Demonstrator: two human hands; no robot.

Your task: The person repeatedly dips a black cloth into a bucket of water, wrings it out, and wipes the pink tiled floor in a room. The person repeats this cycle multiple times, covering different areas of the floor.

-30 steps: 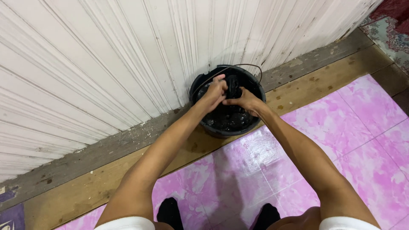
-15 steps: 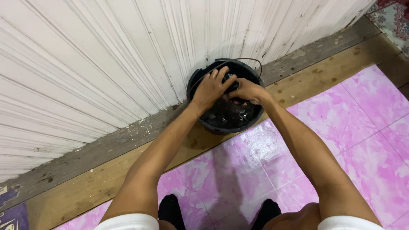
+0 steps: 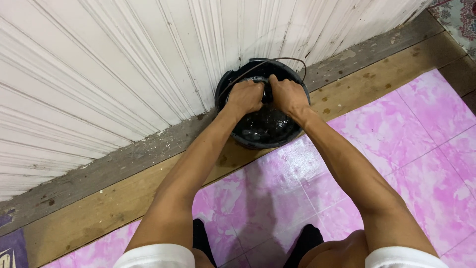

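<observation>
Now both hands (image 3: pixel 267 97) grip side by side inside the bucket (image 3: pixel 224 85).

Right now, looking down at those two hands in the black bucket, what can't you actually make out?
- Dark thing between the left hand and right hand: mostly covered by both hands; its kind is unclear.
- Contents of the bucket: dark and glistening, too murky to identify.
- Fingers: curled downward, hiding the grip.
- Person's feet: hidden by the arms and bottom edge.
- Patterned rug: cut off at the corner.
</observation>
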